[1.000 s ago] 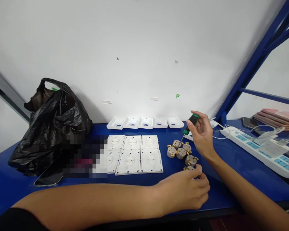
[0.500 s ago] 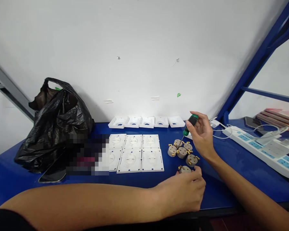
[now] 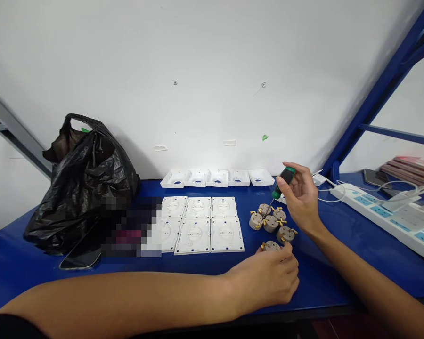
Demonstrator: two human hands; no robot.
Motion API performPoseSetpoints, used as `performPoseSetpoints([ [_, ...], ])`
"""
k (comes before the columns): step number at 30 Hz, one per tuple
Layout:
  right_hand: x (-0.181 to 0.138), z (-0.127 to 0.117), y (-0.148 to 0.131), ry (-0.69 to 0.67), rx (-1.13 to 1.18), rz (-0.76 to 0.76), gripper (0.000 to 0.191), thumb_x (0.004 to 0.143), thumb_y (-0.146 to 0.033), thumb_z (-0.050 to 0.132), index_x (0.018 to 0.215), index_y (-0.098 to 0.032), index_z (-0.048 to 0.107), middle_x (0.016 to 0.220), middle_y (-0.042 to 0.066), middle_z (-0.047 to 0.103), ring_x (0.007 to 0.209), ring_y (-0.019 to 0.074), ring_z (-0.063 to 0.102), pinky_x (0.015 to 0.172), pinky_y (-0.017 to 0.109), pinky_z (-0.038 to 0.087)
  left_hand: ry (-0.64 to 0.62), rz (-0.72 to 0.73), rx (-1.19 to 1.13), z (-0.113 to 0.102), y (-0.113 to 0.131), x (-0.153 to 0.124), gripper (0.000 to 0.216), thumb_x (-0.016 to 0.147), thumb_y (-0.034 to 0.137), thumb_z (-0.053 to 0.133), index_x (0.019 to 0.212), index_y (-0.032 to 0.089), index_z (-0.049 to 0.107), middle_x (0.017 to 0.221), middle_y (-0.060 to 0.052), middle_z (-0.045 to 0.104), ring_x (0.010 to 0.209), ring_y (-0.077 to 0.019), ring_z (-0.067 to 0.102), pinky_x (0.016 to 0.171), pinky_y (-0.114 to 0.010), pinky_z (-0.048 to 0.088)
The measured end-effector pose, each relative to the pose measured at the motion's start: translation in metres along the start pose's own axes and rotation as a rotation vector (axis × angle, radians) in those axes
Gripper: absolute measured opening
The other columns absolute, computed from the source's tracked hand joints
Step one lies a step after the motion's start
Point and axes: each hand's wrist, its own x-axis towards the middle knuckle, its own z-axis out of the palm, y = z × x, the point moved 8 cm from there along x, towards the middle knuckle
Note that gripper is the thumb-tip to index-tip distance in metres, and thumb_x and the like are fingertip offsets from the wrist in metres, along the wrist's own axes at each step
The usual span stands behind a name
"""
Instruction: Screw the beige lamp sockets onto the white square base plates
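Note:
My right hand (image 3: 302,195) is closed around the black and green handle of a screwdriver (image 3: 284,180). Its thin shaft slants down to the left, with the tip among several round grey-beige socket cores (image 3: 270,223) fitted with brass tabs. Whether the tip touches one of them I cannot tell. Reaching across from the left, my left hand (image 3: 270,278) has its fingers closed on the sides of the nearest socket core (image 3: 270,246), which rests on the blue table. Part of that core is hidden by the hand.
White square faceplates (image 3: 193,236) lie in two rows left of the cores. Behind them, white box frames (image 3: 217,179) line the wall. A black plastic bag (image 3: 88,188) and a phone (image 3: 80,254) sit at left. At right runs a power strip (image 3: 385,214) with cables.
The whole view has shifted slightly. My left hand has drawn back a little to the left, still on the core. My right hand keeps the screwdriver at nearly the same spot among the cores.

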Motion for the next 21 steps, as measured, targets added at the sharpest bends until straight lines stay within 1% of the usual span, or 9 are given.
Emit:
performPoseSetpoints([
  [4,0.0,0.0,0.001,0.005,-0.014,0.001,0.033,0.094,-0.033,0.074,0.125,-0.028,0.065,0.096,0.003,0.06,0.086,0.0191,0.063,0.075,0.033,0.062,-0.157,0.052,0.136,0.012,0.012,0.003,0.049,0.1,0.01,0.061,0.143,0.031,0.068,0.138,-0.003,0.071,0.13,-0.0264,0.066,0.121,-0.051,0.041],
  [5,-0.001,0.0,0.001,0.005,-0.013,0.002,0.034,0.094,-0.034,0.075,0.126,-0.028,0.065,0.096,0.003,0.06,0.086,0.019,0.063,0.076,0.033,0.062,-0.17,0.047,0.143,0.013,0.013,0.004,0.049,0.1,0.01,0.06,0.144,0.031,0.067,0.138,-0.003,0.071,0.131,-0.0267,0.065,0.121,-0.052,0.041],
  [7,-0.001,0.001,0.001,0.004,-0.01,0.005,0.034,0.094,-0.035,0.076,0.125,-0.029,0.065,0.096,0.002,0.061,0.087,0.0186,0.063,0.077,0.033,0.063,-0.123,0.006,0.113,0.011,0.012,0.004,0.044,0.102,0.012,0.06,0.141,0.03,0.07,0.133,-0.004,0.073,0.128,-0.0262,0.067,0.119,-0.05,0.043],
  [10,-0.001,0.001,0.002,0.008,-0.01,0.013,0.034,0.094,-0.039,0.076,0.125,-0.031,0.066,0.094,0.001,0.06,0.085,0.0181,0.062,0.073,0.031,0.063,0.031,-0.088,0.0,0.003,0.003,-0.002,0.032,0.105,0.018,0.06,0.13,0.027,0.077,0.127,-0.005,0.076,0.128,-0.0257,0.067,0.117,-0.046,0.045],
  [12,-0.001,0.0,0.004,0.014,-0.008,0.032,0.036,0.095,-0.04,0.075,0.128,-0.032,0.066,0.095,0.002,0.062,0.086,0.0189,0.064,0.073,0.032,0.064,0.101,-0.144,-0.064,0.001,-0.004,-0.012,0.029,0.107,0.019,0.057,0.128,0.026,0.077,0.134,-0.005,0.073,0.137,-0.0258,0.061,0.119,-0.046,0.042],
  [14,-0.001,-0.001,0.006,0.023,0.002,0.052,0.041,0.096,-0.04,0.073,0.135,-0.033,0.063,0.098,0.003,0.066,0.093,0.0211,0.068,0.078,0.036,0.065,0.164,-0.186,-0.098,0.0,-0.01,-0.024,0.028,0.109,0.019,0.056,0.13,0.024,0.074,0.142,-0.006,0.069,0.144,-0.0254,0.054,0.122,-0.045,0.038],
  [16,-0.001,-0.001,0.01,0.023,0.016,0.07,0.046,0.097,-0.04,0.072,0.141,-0.034,0.059,0.101,0.004,0.07,0.101,0.0234,0.07,0.085,0.04,0.065,0.225,-0.231,-0.115,-0.002,-0.016,-0.038,0.027,0.11,0.018,0.057,0.132,0.022,0.071,0.146,-0.009,0.067,0.146,-0.0251,0.051,0.123,-0.044,0.036],
  [19,-0.002,0.0,0.016,0.006,0.014,0.093,0.048,0.099,-0.04,0.069,0.145,-0.035,0.057,0.102,0.005,0.073,0.104,0.0248,0.071,0.088,0.041,0.065,0.26,-0.257,-0.142,-0.003,-0.021,-0.048,0.031,0.109,0.02,0.06,0.14,0.021,0.066,0.15,-0.011,0.064,0.146,-0.0258,0.05,0.121,-0.042,0.039],
  [21,-0.003,0.002,0.021,-0.002,-0.003,0.107,0.046,0.099,-0.039,0.068,0.144,-0.034,0.058,0.102,0.005,0.074,0.103,0.0245,0.071,0.088,0.041,0.064,0.242,-0.23,-0.13,-0.004,-0.02,-0.045,0.033,0.109,0.02,0.059,0.142,0.021,0.066,0.153,-0.011,0.062,0.147,-0.0259,0.049,0.119,-0.042,0.041],
])
